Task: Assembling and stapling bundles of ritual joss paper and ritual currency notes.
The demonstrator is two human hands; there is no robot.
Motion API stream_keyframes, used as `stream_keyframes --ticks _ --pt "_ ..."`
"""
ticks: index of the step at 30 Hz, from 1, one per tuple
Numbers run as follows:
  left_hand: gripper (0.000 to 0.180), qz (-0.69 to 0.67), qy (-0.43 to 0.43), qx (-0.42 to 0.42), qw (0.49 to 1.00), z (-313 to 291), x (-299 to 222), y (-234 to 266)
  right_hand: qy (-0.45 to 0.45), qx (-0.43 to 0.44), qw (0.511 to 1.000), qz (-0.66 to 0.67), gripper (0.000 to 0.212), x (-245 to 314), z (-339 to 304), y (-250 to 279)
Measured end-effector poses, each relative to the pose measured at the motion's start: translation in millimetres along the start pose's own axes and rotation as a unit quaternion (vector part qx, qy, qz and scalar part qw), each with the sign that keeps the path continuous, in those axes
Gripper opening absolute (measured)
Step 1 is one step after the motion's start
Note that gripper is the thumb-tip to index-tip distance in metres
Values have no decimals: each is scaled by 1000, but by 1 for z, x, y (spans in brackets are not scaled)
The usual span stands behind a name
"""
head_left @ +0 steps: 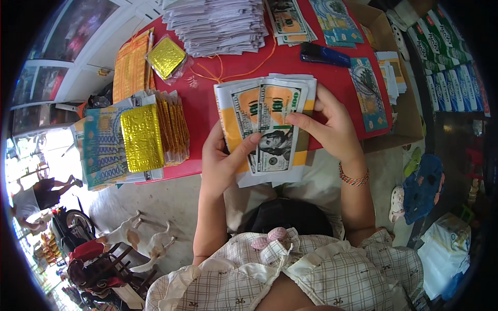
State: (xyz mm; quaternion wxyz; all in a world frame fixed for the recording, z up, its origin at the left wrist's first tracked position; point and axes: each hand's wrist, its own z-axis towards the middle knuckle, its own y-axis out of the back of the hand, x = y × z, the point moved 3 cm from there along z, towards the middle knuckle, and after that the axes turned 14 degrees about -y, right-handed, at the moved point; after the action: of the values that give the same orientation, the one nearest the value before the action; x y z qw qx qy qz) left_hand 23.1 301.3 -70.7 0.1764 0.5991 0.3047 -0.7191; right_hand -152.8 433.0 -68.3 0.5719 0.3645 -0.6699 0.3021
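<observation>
Between my hands is a bundle of joss paper (280,147), white and orange sheets topped by green-and-black printed notes with a portrait. My left hand (219,163) grips its left side, thumb across the front. On the opposite edge my right hand (336,129) pinches it, thumb resting on the top note and fingers behind, mostly hidden. The bundle is held over the near edge of the red table (332,70). Close to my left hand lies a pile of blue notes (104,147) and gold-foil packets (141,139).
A tall stack of folded white paper (215,26) stands at the back. Orange paper (132,70), a wrapped gold packet (167,56), a blue stapler (324,54) and blue notes (369,96) surround the work. A cardboard box (410,109) adjoins the right edge. A dog (137,236) is on the floor.
</observation>
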Motion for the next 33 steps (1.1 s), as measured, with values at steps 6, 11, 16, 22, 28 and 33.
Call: stream_keyframes --ticks 6,11,16,22,28,33 --pt "62 17 7 35 999 4 -2 -9 -14 -26 994 102 42 0 4 7" --pt "74 15 -32 10 999 10 -6 -17 -28 -70 986 147 45 -3 6 9" --pt "74 7 -66 -77 995 15 -13 -12 -11 -92 992 85 52 -1 5 3" --pt "69 167 -64 -48 983 10 -10 -7 16 -139 990 -16 47 -2 6 3" --pt "66 421 -136 -2 897 -2 -13 -9 48 -211 968 -131 35 -2 2 -1" --pt "62 536 -213 28 816 0 -20 -9 118 -223 942 -223 27 3 1 -4"
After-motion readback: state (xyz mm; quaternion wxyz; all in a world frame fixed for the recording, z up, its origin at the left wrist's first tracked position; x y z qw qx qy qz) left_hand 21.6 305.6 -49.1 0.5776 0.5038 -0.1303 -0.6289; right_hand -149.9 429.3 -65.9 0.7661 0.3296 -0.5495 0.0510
